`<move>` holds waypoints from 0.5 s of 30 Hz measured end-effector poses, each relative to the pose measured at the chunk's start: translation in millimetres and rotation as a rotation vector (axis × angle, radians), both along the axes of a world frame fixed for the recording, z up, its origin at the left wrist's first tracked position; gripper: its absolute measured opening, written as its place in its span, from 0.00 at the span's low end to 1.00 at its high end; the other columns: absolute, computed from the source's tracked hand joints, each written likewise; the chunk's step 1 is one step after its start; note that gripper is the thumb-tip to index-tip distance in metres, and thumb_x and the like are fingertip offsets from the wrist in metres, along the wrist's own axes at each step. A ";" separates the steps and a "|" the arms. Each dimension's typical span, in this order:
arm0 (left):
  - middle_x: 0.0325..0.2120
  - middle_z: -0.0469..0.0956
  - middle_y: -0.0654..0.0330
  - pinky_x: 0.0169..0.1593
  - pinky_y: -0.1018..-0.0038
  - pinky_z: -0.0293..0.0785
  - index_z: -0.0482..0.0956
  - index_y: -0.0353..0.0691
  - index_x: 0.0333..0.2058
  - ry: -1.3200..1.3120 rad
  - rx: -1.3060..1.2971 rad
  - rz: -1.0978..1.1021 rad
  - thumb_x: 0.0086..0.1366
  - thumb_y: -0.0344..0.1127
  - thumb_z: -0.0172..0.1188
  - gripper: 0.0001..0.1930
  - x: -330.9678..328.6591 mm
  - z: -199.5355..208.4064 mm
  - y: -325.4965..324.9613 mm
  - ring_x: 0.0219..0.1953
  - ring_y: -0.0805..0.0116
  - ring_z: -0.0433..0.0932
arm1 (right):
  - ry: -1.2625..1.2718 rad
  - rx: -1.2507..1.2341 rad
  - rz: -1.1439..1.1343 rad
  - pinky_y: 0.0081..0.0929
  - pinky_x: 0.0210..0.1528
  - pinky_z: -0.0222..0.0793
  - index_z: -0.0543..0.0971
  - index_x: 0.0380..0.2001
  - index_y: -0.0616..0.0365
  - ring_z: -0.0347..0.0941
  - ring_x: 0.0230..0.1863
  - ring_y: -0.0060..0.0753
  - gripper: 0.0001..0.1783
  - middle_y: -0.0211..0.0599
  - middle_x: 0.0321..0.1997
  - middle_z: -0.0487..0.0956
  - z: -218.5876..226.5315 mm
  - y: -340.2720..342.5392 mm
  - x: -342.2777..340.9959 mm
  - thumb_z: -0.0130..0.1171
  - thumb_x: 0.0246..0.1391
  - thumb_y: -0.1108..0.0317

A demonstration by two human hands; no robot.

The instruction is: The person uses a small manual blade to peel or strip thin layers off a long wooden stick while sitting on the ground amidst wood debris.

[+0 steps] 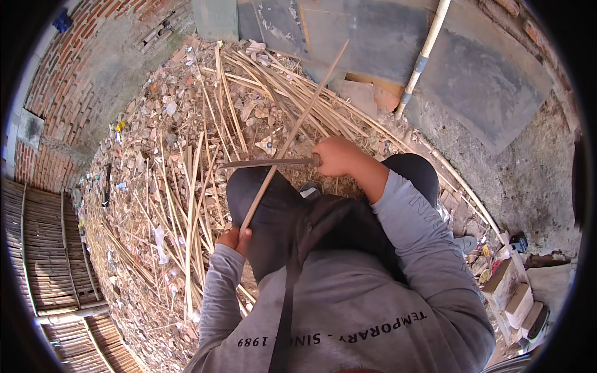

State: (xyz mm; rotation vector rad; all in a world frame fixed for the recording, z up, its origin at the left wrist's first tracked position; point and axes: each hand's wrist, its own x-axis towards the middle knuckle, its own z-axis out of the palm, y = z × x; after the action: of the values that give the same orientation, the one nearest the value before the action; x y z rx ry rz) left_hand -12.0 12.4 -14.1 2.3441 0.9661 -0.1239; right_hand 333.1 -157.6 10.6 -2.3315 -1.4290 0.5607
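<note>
My right hand [337, 156] is closed round the handle of a long knife [267, 163], its blade pointing left above my knee. The blade crosses a long bamboo strip [294, 132]; whether the two touch I cannot tell. Beside my left thigh, my left hand [234, 240] grips the near end of that strip. From there it slants up and away to the right, over a heap of other strips. Both of my forearms are in grey sleeves, and my legs are in dark trousers.
Several bamboo strips [191, 230] lie loose on the rubble at my left, and a thicker bundle [280, 84] lies ahead. A pole [423, 62] leans on the far wall. Bricks [518, 304] are stacked at the right. Woven bamboo panels [46, 242] stand far left.
</note>
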 end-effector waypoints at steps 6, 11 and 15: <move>0.23 0.78 0.43 0.36 0.56 0.72 0.77 0.34 0.32 0.065 0.066 0.001 0.64 0.60 0.50 0.28 5.5 1.1 0.5 0.31 0.42 0.78 | 0.044 0.010 -0.168 0.42 0.41 0.71 0.80 0.33 0.59 0.76 0.39 0.53 0.17 0.51 0.33 0.79 -24.2 -2.8 42.9 0.64 0.41 0.59; 0.25 0.78 0.41 0.39 0.55 0.73 0.78 0.35 0.34 0.130 0.113 0.002 0.64 0.60 0.48 0.29 3.5 -1.6 1.0 0.33 0.40 0.78 | -0.023 0.036 -0.046 0.43 0.40 0.72 0.79 0.28 0.55 0.76 0.38 0.51 0.13 0.50 0.30 0.79 -3.5 1.3 2.4 0.63 0.40 0.59; 0.25 0.78 0.41 0.38 0.54 0.72 0.78 0.35 0.34 0.083 0.131 0.002 0.64 0.60 0.48 0.28 3.1 -0.9 -2.0 0.33 0.41 0.78 | -0.061 0.000 -0.032 0.44 0.40 0.72 0.80 0.30 0.56 0.76 0.38 0.53 0.14 0.50 0.32 0.79 7.8 -0.3 2.3 0.61 0.38 0.61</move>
State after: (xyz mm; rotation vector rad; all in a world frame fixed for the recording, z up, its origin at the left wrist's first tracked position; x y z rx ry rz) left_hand -8.9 10.3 -14.9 2.4744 1.0448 -0.1635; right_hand 335.4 -158.0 18.4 -2.3862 -1.4161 0.4848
